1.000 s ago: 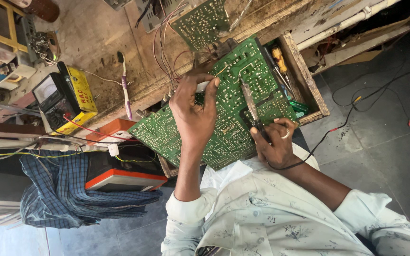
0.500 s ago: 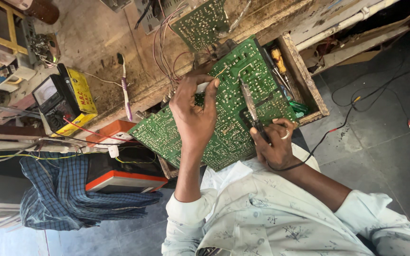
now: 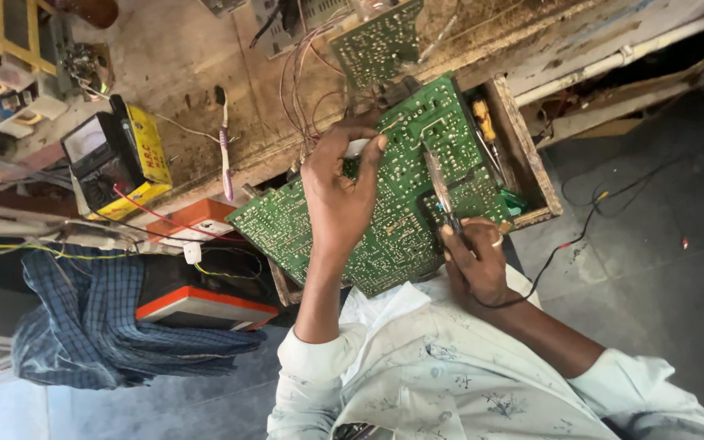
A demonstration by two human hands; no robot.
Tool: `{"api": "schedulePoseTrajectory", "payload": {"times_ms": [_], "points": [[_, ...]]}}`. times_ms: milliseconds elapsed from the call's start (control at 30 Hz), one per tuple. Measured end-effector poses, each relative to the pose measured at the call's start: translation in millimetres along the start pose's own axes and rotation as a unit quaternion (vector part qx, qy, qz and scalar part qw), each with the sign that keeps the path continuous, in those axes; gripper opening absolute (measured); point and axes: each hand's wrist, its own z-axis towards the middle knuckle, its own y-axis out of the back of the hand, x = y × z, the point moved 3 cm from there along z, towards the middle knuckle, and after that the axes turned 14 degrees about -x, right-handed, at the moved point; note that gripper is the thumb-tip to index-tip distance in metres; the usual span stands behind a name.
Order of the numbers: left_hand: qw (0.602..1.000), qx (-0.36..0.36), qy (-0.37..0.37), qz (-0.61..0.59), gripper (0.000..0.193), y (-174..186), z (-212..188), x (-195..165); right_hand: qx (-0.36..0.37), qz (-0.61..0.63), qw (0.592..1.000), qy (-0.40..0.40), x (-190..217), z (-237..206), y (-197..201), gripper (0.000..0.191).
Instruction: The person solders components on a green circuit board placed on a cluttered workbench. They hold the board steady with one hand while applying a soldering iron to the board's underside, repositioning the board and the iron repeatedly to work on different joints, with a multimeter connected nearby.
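Observation:
A large green circuit board (image 3: 287, 228) leans tilted from the workbench edge toward my lap, solder side up. My left hand (image 3: 337, 200) lies on its middle, thumb and fingers pinched on a small white piece (image 3: 358, 147) near the board's far part. My right hand (image 3: 474, 265) is at the board's near right edge, closed around a soldering iron (image 3: 440, 189) whose thin shaft points up across the board. A dark cord runs from that hand down to the floor.
A second green board (image 3: 376, 41) with red wires sits on the worn bench. A yellow and black meter (image 3: 116, 159), a toothbrush (image 3: 226, 155) and an orange box (image 3: 201, 220) lie left. A wooden tray (image 3: 531, 163) with screwdrivers stands right. Blue checked cloth (image 3: 99, 318) hangs lower left.
Almost nothing differs. Both hands keep their places on the board, and the soldering iron stays pointed the same way.

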Motion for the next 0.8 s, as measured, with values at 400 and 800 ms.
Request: {"api": "schedulePoseTrajectory", "payload": {"times_ms": [400, 800], "points": [[1.0, 0.014, -0.017, 0.005, 0.011, 7, -1, 3, -0.002, 0.031, 0.998, 0.048, 20, 28, 20, 0.039], [1.0, 0.015, -0.011, 0.02, 0.011, 8, -1, 2, 0.003, 0.018, 0.998, 0.063, 17, 34, 11, 0.044]]}}
